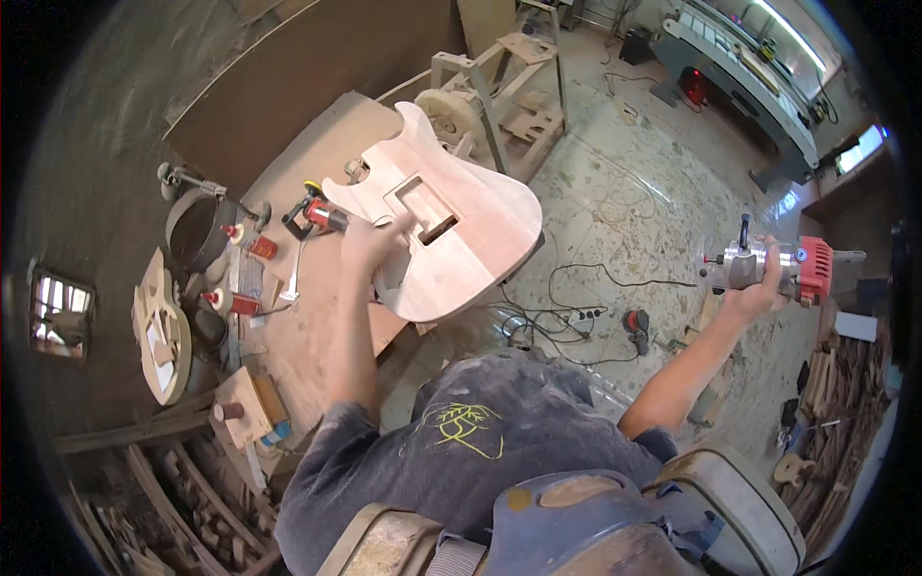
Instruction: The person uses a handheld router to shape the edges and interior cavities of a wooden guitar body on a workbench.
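Observation:
A pale wooden guitar body (471, 206) with a rectangular routed cavity lies on the bench in front of me. My left hand (373, 242) is over its near left edge, fingers stretched toward the cavity and slightly blurred; nothing shows in them. Out to the right, away from the bench, my right hand (757, 296) is wrapped round a trim router (768, 267) with a silver base and red top, held sideways in the air. A cord runs from near the router toward the floor.
On the bench (322, 341) are a red power tool (322, 213), a glue bottle (252, 240) and another bottle (230, 301). A second guitar body (161, 331) leans at left. Cables and a sander (636, 326) lie on the floor. A large machine (744, 72) stands far right.

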`<state>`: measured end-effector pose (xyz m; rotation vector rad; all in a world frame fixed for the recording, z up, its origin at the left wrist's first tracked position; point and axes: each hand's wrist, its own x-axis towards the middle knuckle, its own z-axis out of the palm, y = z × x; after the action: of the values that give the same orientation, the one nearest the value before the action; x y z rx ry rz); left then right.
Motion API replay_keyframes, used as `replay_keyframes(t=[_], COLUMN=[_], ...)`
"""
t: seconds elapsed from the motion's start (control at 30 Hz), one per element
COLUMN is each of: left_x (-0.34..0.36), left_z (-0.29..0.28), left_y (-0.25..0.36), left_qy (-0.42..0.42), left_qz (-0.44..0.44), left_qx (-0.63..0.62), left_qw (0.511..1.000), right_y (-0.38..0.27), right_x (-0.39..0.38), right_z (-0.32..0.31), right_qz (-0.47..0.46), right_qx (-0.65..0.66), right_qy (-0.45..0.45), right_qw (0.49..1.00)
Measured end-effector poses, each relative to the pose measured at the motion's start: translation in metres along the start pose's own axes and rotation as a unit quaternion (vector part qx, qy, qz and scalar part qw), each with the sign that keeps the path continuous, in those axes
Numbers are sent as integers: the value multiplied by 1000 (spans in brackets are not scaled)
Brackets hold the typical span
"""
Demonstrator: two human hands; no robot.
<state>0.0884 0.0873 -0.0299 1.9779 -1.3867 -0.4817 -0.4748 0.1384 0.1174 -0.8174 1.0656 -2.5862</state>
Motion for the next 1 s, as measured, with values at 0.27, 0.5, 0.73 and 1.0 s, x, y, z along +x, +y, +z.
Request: replay_keyframes(t=[0.27,0.5,0.73,1.0], left_x=[13,49,64,69], left_z=[-15,10,16,35], left_y=[48,71,109,126], left_qy=[-79,-97,-142,-218], left_qz=[-53,6,123,259], left_qx=[92,118,143,158], left_qw=[991,988,972,927], right_y=[-13,-19,-15,19], right_x=[-13,-25,-29,-56], right_z=[-5,2,8,50], right_qz=[-29,-32,-33,-35], right_qx=[-7,-6,-40,-143], right_qy=[-18,-41,-78,-156], right_qw=[999,999,996,977])
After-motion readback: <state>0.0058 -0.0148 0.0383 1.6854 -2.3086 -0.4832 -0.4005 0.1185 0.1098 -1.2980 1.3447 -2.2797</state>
